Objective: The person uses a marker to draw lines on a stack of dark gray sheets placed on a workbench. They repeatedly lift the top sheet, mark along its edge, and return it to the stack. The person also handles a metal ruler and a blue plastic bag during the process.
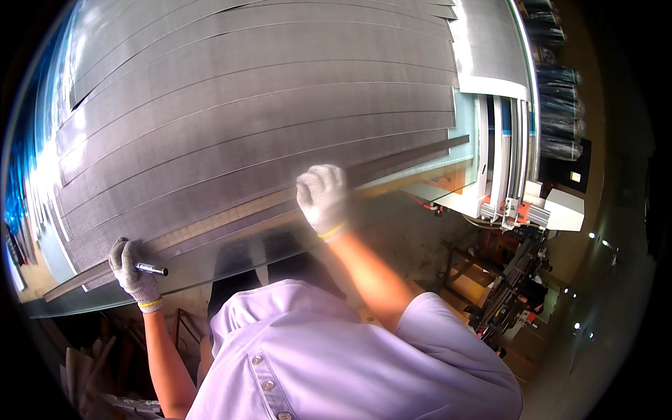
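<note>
My left hand (131, 274), in a grey knit glove with a yellow cuff, is closed round a black marker (152, 269) and rests on the near end of a long straight bar (231, 216). The bar lies slanted over layered grey mesh sheets (266, 119) near the front edge of a glass tabletop (210, 269). My right hand (323, 199), gloved alike, is curled closed over the bar's middle. Its fingertips point away from view, so what it holds, if anything, is hidden. The right hand and forearm are slightly blurred.
At the right stand white and metal rails of a machine (507, 154) with a white end cover (564, 210). Dark wrapped bundles (560, 105) lie beyond it. Below right is a cluttered metal frame (511, 280). Blue plastic film (35, 161) hangs at the far left.
</note>
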Motion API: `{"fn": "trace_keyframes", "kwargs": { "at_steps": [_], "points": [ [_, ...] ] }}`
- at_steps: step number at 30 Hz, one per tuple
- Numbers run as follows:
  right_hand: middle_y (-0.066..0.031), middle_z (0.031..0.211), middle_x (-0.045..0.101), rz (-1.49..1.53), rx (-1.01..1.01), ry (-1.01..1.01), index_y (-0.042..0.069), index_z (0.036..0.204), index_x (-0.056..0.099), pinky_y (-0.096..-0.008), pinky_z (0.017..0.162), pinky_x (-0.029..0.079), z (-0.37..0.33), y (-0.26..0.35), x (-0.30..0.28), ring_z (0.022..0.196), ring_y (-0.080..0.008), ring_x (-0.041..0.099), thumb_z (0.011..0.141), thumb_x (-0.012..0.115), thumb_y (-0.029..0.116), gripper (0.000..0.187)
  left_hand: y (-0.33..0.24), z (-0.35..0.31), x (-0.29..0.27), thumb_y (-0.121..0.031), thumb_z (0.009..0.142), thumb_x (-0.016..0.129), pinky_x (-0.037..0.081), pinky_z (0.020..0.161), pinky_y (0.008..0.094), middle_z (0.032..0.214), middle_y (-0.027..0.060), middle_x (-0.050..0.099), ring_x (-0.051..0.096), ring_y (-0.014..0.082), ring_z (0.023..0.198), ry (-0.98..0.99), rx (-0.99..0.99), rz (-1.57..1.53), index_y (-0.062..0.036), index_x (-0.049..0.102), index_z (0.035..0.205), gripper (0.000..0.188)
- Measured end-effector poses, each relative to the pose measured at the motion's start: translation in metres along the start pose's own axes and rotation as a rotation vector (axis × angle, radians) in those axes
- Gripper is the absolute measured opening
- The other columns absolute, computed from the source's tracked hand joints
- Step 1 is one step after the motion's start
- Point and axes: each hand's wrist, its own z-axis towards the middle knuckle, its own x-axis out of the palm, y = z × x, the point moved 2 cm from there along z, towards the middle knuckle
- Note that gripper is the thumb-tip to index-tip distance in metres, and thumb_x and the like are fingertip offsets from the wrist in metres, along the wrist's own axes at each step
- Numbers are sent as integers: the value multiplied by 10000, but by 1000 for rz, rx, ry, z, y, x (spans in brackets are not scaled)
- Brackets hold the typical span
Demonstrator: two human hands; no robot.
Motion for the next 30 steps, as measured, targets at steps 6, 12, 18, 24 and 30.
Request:
{"fn": "trace_keyframes", "kwargs": {
  "at_steps": [6,12,18,24,30],
  "points": [
    [-73,987,564,12,3,-2,133,925,600,-482,894,445,-1,-1,0,992,-329,544,760,710,114,199,-2,2,0,86,782,656,497,927,435,1039,148,646,628,353,1051,9,33,36,12,687,1052,283],
    [-76,991,565,25,12,-8,132,916,602,-482,887,449,-1,-2,2,991,-330,543,752,716,106,201,-3,3,-1,82,769,658,496,932,437,1039,153,646,629,355,1050,10,33,50,12,689,1043,285],
    [-74,993,568,20,6,-10,132,919,606,-479,886,451,-2,-2,2,991,-328,544,744,720,99,210,-6,4,-1,73,764,660,497,930,437,1024,151,651,632,354,1040,10,27,53,15,691,1033,277],
    [-68,989,572,13,18,-13,135,918,610,-475,884,457,-1,0,0,987,-324,548,742,721,90,213,-7,5,0,68,753,666,498,922,436,1017,148,653,632,352,1033,-2,32,50,12,693,1027,280],
    [-63,991,575,-1,5,-25,134,929,615,-463,881,461,0,-1,1,988,-316,551,753,722,101,208,-6,6,-1,59,726,692,500,909,429,1013,144,652,633,345,1023,0,27,38,4,695,1018,297]
  ]
}}
